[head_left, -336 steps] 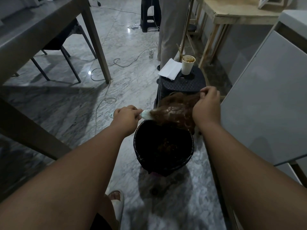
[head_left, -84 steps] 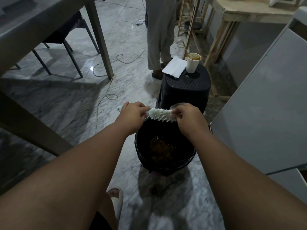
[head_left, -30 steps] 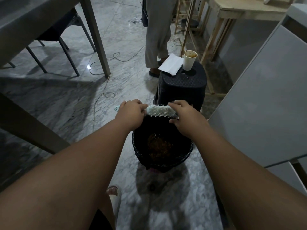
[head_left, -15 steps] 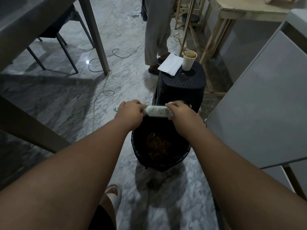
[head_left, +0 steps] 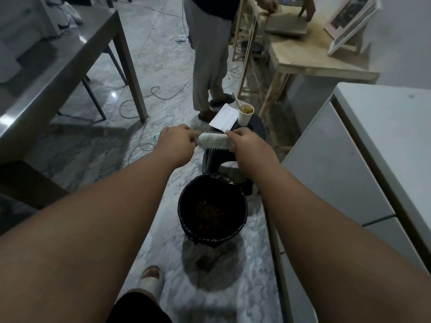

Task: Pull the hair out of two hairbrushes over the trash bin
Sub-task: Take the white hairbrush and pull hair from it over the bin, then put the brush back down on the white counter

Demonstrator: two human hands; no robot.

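A pale, cylindrical plastic hairbrush (head_left: 215, 141) with white bristles is held level between both hands, out beyond the far rim of the round black lined trash bin (head_left: 242, 207) rather than straight above its mouth. The handle end is enclosed by the left hand (head_left: 178, 142), fingers curled tight around it. The other end of the brush is gripped by the right hand (head_left: 248, 144), its fingers closed on the bristled head. No hair can be seen on the bristles; a brownish clump of hair (head_left: 210, 213) lies down inside the bin.

Just behind the bin a black plastic stool (head_left: 257, 131) is seen, with a white paper cup (head_left: 245, 115) and a white folded sheet of paper (head_left: 222, 118) on top, the sheet overhanging the stool's left edge. The right side is closed off by a white cabinet (head_left: 338, 164). Open marble floor (head_left: 163, 54) is left to the left of the bin, up to the leg of a grey table (head_left: 58, 57). Further back, the passage is narrowed by a standing person in light trousers (head_left: 210, 54).
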